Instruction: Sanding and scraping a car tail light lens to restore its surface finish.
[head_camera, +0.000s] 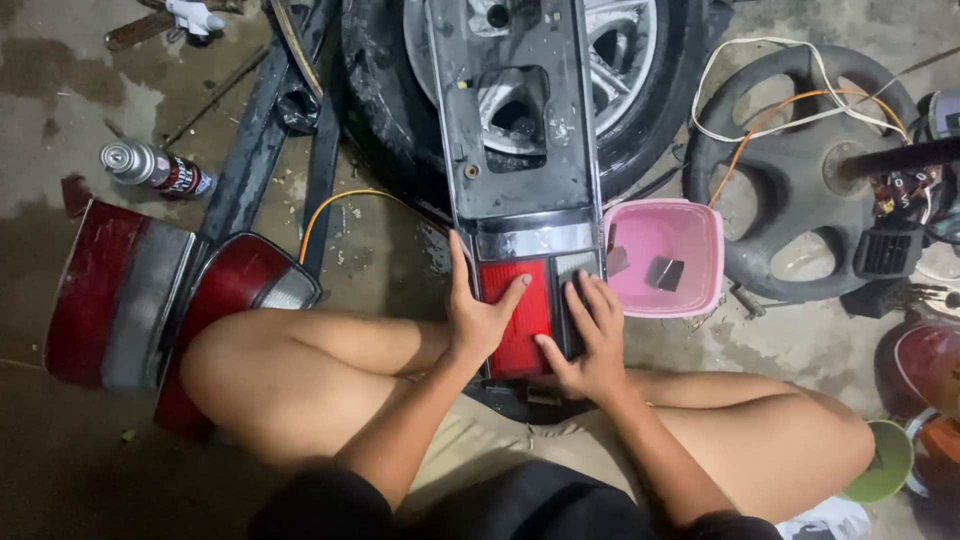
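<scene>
Here the long tail-light panel (520, 200) rests on the seated person's lap, its far end leaning against the car wheel (520, 70) on the concrete floor (380, 250). Left hand (478, 318) lies flat, fingers spread, on the panel's red lens (520, 320); right hand (590, 340) presses open-fingered just beside it. A pink basket (700, 260) sits right of the panel; a spray can (155, 170) lies well to its left.

Showing glossy red plastic on the tail-light lens (517, 315), with a shiny chrome-looking strip (535, 238) above. Looking matt and dusty on the grey panel (515, 100). Appearing smooth, pink plastic in the tub (690, 285). Gleaming as metal on the spray can (150, 168). Lying rough, stained and damp as concrete floor (380, 250).
</scene>
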